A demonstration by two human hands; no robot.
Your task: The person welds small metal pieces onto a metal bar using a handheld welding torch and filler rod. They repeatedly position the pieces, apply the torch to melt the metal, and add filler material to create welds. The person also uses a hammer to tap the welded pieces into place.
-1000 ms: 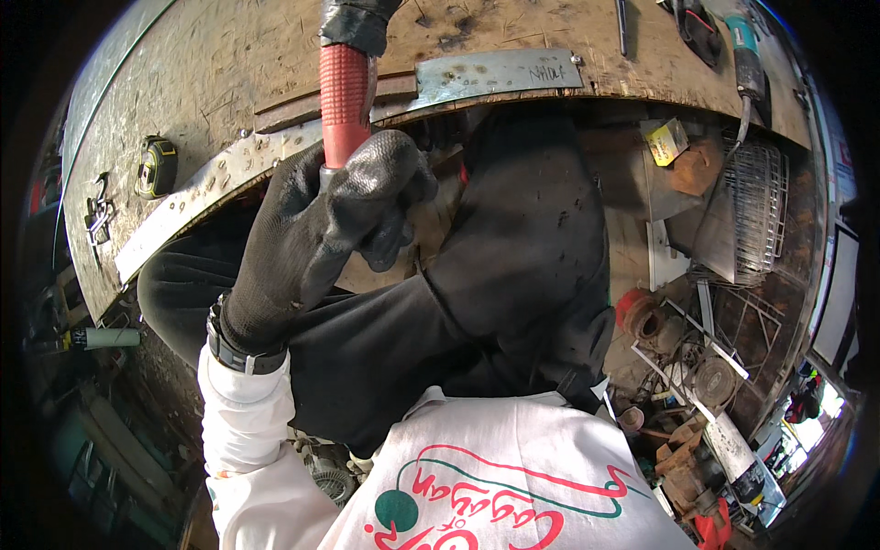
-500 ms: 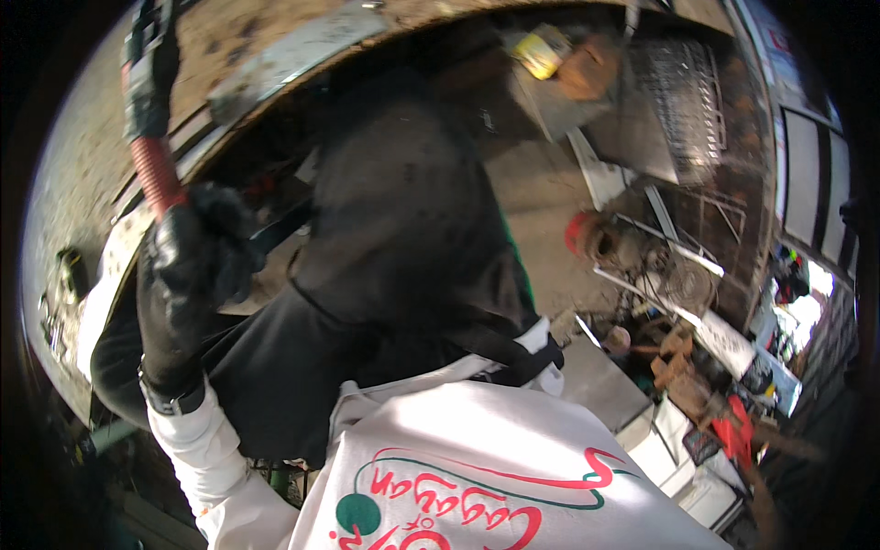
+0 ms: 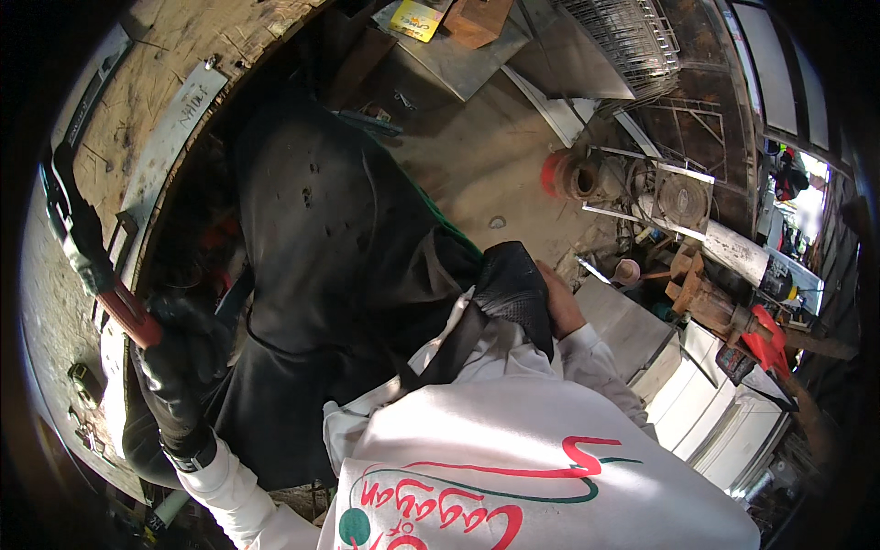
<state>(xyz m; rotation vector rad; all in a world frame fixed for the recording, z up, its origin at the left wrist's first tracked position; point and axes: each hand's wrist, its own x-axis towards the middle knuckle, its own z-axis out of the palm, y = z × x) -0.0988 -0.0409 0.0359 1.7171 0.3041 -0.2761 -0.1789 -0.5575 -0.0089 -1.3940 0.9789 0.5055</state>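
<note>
My left hand, in a black glove, is wrapped round the lower end of a red ribbed handle. The handle belongs to a hand tool with a worn dark head that ends in two prongs; its exact kind is unclear. The tool points up and left over the wooden workbench. On the right, my bare right hand is at my hip, beside a piece of black mesh fabric with a black strap. That fabric hides most of its fingers.
Metal strips lie on the bench, and a tape measure sits by its near edge. On the floor at right are a rusty red round part, white bars, stacked panels and scrap. A wire rack stands at the back.
My view has shifted, so the bench shows more fully. My left hand and the tool sit lower, the tool leaning further left. My right hand has come into view beside the black fabric.
</note>
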